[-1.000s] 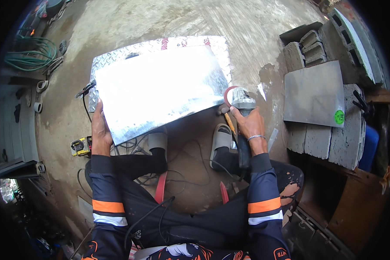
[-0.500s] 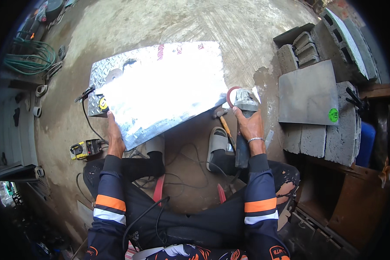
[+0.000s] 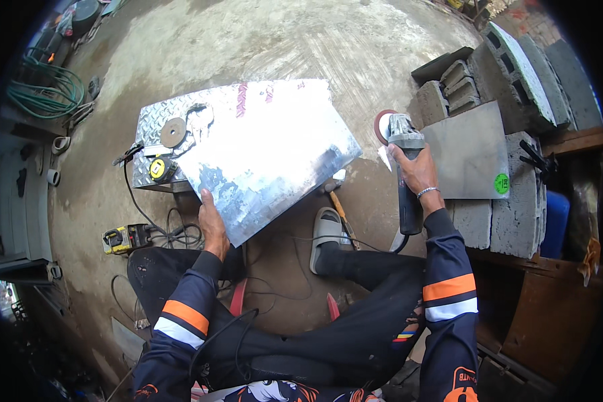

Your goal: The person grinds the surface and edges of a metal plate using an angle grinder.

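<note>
My left hand (image 3: pixel 214 225) is closed on the near corner of a shiny metal sheet (image 3: pixel 264 164), thumb on top. The sheet lies slanted over a diamond-plate metal surface (image 3: pixel 155 115), its right corner jutting past it. In my right hand (image 3: pixel 419 173) is an angle grinder (image 3: pixel 409 211), fingers wrapped round its body. The grinder's reddish-rimmed disc (image 3: pixel 383 126) is up and clear of the sheet's right edge; whether it spins I cannot tell. Left of the sheet lie a loose brown grinding disc (image 3: pixel 173 132) and a yellow-and-black tape measure (image 3: pixel 161 169).
Concrete blocks (image 3: pixel 526 194) with a flat grey plate (image 3: pixel 465 151) leaning on them stand at the right. A hammer (image 3: pixel 342 211) lies near my sandal (image 3: pixel 327 234). Black cables (image 3: pixel 295 268) cross the floor between my legs. A yellow-and-black tool (image 3: pixel 126 238) and a green hose (image 3: pixel 47 90) are at left.
The sheet has turned and slid toward me and to the right, uncovering more of the loose disc. My right hand has carried the grinder right, away from the sheet's edge.
</note>
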`<state>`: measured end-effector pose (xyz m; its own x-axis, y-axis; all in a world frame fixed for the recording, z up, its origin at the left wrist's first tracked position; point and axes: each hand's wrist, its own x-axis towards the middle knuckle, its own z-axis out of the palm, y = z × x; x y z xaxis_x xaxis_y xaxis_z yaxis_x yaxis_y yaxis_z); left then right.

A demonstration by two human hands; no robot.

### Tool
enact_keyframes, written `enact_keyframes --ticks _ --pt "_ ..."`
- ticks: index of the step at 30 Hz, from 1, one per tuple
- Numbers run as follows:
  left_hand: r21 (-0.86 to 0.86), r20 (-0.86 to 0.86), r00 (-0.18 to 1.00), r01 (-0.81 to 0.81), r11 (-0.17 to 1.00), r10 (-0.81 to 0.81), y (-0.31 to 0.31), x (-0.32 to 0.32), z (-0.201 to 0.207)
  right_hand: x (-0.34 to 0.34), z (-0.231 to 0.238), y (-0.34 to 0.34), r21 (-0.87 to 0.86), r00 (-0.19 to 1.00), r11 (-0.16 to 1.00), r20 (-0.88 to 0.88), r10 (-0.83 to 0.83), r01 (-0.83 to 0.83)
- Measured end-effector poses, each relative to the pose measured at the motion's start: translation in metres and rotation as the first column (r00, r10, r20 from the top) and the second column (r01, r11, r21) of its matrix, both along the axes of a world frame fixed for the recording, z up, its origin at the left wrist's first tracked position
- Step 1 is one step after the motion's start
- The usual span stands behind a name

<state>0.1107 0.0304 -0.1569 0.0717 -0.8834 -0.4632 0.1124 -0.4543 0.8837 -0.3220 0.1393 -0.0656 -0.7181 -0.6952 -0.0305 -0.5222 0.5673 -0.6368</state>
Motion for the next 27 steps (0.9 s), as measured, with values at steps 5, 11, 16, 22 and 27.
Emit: enact_keyframes --ticks 5,11,16,22,27 --pt "-0.023 -0.013 0.994 -0.107 0.994 0.106 0.019 -0.013 -0.024 -0.008 -0.003 0.011 0.111 0.997 0.991 0.01 0.074 -0.074" --pt "0.023 -0.009 0.986 -0.164 0.986 0.164 0.034 -0.03 -0.024 -0.012 -0.036 0.03 0.172 0.978 0.966 0.112 0.178 -0.195" --pt "0.006 0.048 0.988 -0.144 0.99 0.144 0.04 -0.035 -0.037 -0.003 -0.052 0.036 0.255 0.938 0.911 0.215 0.272 -0.323" --pt "-0.009 -0.107 0.977 -0.185 0.983 0.183 0.036 -0.015 -0.085 0.006 -0.053 0.034 0.334 0.881 0.821 0.276 0.385 -0.464" --pt "0.021 -0.162 0.973 -0.162 0.987 0.163 0.036 -0.02 -0.087 -0.001 -0.067 0.038 0.264 0.874 0.842 0.269 0.404 -0.47"
